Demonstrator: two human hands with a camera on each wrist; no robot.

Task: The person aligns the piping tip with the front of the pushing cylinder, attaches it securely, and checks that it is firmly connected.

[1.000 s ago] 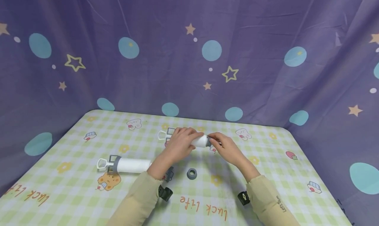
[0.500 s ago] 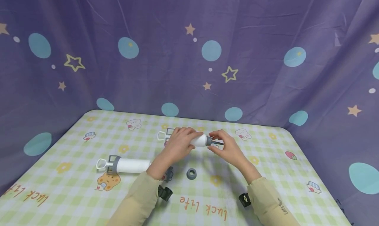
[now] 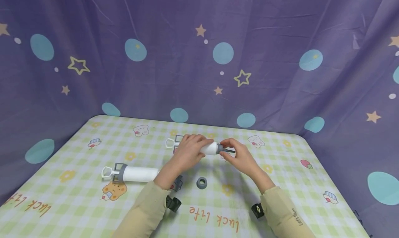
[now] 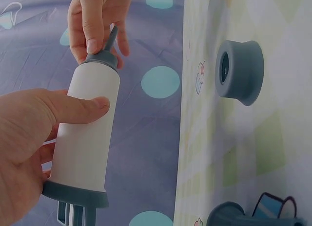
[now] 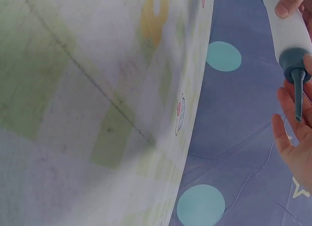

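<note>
My left hand (image 3: 189, 152) grips the white barrel of an icing syringe (image 4: 80, 143) and holds it above the table, thumb across the barrel. At its far end sits a grey-blue cap (image 4: 101, 58) with a thin tapered nozzle (image 5: 299, 97). The fingers and thumb of my right hand (image 3: 241, 157) pinch this cap from its sides, with the nozzle pointing out between them. The looped white plunger handle (image 3: 169, 143) shows beyond my left hand. A loose grey ring (image 3: 202, 183) lies on the table below both hands.
A second white syringe (image 3: 140, 174) lies at the left, its right end behind my left wrist. A grey piece (image 3: 178, 183) shows beside that wrist. The checked tablecloth (image 3: 280, 168) reaches back to a purple curtain (image 3: 174, 75).
My right fingers have shifted on the cap and spread a little. The nozzle, mostly covered one second ago, now shows. My left hand and the barrel have stayed in place.
</note>
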